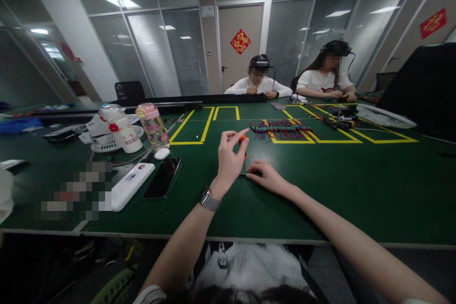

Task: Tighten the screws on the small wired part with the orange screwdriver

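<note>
Glass-partitioned office walls (178,47) stand behind a broad green table (338,190), with two co-workers (258,83) (326,73) seated on its far side, beyond the wearer's hands. Both forearms reach in from the near edge, the left angling up to a raised wrist, the right stretched low across the tabletop. A heap of wired circuit boards (281,129) lies beyond the right hand (269,178); a white power bank (131,187) and a dark phone (162,178) lie to the left of the left hand (230,159). That hand stands upright, its thumb and fingers pinched on an orange-handled screwdriver (243,138), the shaft pointing straight down. Palm down, the right hand curls low beside it, fingertips at a small green board (243,173) directly below the left hand's grip; whether they pinch or merely steady it, one cannot tell. A watch (209,199) circles the left wrist.
</note>
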Demonstrator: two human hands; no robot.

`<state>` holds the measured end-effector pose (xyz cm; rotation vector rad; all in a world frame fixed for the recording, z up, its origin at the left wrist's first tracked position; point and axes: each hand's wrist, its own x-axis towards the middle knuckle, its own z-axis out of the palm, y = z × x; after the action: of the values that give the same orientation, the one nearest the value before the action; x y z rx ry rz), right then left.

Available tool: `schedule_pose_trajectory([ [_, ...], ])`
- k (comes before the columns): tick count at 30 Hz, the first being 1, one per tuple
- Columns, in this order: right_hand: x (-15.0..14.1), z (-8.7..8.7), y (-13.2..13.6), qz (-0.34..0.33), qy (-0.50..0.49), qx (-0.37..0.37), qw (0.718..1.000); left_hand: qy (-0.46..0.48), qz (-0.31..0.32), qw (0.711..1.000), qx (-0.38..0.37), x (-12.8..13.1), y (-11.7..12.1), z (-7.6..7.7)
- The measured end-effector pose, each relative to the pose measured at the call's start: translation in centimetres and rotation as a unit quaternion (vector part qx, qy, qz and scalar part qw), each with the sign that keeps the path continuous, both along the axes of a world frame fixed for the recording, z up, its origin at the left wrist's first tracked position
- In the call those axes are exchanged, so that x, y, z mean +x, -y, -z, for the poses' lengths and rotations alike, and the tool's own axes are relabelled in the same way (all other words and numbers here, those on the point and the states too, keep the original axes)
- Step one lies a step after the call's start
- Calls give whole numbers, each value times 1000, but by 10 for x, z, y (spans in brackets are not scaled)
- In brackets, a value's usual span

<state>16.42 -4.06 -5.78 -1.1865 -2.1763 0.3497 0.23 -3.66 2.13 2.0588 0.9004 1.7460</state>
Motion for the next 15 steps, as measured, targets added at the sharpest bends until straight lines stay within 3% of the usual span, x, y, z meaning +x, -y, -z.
schedule_pose_trajectory([
  [4,0,-1,0,2,-1,-4,1000,0,66,998,3,1,1,-1],
  [10,-1,2,0,12,-6,-3,1000,-13,-24,999,25,1,2,-1],
  [15,-1,3,0,27,-18,0,999,3,54,999,10,1,1,0],
])
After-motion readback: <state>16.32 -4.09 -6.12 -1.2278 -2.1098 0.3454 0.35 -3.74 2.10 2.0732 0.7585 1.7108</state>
